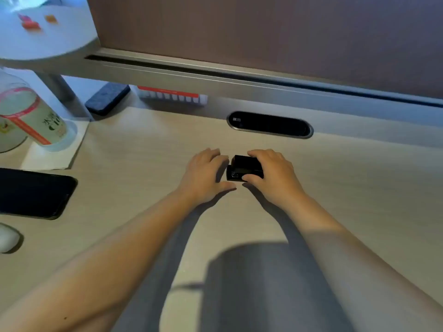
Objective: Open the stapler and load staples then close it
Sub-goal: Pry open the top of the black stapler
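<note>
Now two bare hands are closing in on a small black stapler (244,168) on a pale wooden desk (359,188).

Lying between the hands, the stapler is running its long axis left to right. The right hand (273,174) is nearer, cupping over its right end, thumb on the near side, fingers on the far side. The left hand (203,176) is resting flat, fingers loosely spread, just beside its left end; contact is unclear. Boxy, glossy and dark, it is looking closed. No staples are showing near the hands.

Pale wooden desk (143,144), perhaps brown partition (263,27).
</note>
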